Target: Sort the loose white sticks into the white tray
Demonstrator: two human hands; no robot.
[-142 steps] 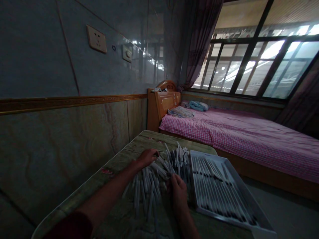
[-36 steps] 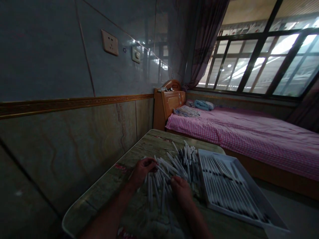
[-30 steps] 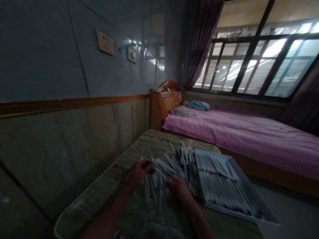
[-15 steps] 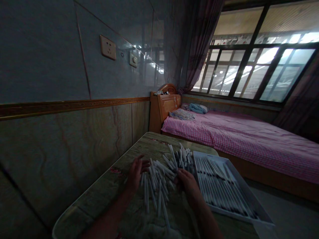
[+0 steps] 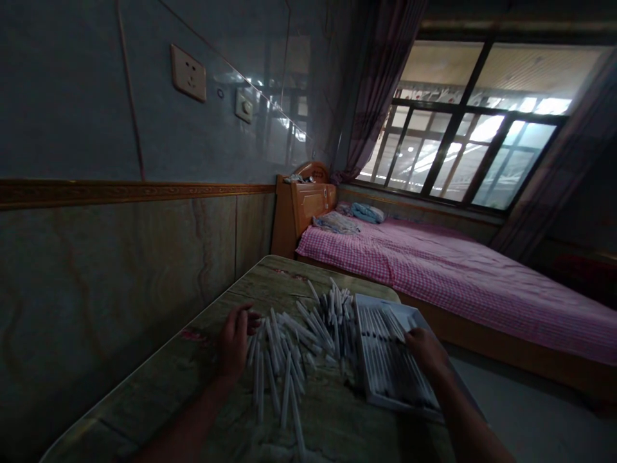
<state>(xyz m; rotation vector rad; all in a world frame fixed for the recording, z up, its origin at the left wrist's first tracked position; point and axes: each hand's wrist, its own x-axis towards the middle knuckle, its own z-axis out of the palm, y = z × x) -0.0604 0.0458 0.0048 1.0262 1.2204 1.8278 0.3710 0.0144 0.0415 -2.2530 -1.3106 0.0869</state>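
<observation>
A loose pile of slim, whitish, see-through tubes (image 5: pixel 284 366), like pen barrels or caps, is spread on the table. My left hand (image 5: pixel 235 341) is at the pile's left edge, fingers apart and slightly bent, with nothing visible in them. Behind the pile, to the right, is a bunch of thin pen-like sticks (image 5: pixel 337 308) with dark parts. A shallow white tray (image 5: pixel 364 370) holds a row of slim, dark-tipped pen-like sticks (image 5: pixel 385 360). My right hand (image 5: pixel 427 350) is over the tray's right side, fingers pinched together; what they hold is hidden.
The marble-patterned table (image 5: pixel 193 386) has a rounded, pale edge and stands near the tiled wall (image 5: pixel 144 276). Beyond it is a bed (image 5: pixel 409 257) with a pink checked sheet and wooden headboard (image 5: pixel 308 206). Floor (image 5: pixel 520 392) shows at the right.
My right hand has moved right, from beside the heap of sticks to over the tray. My left hand stays by the tubes. The view has turned slightly to the right.
</observation>
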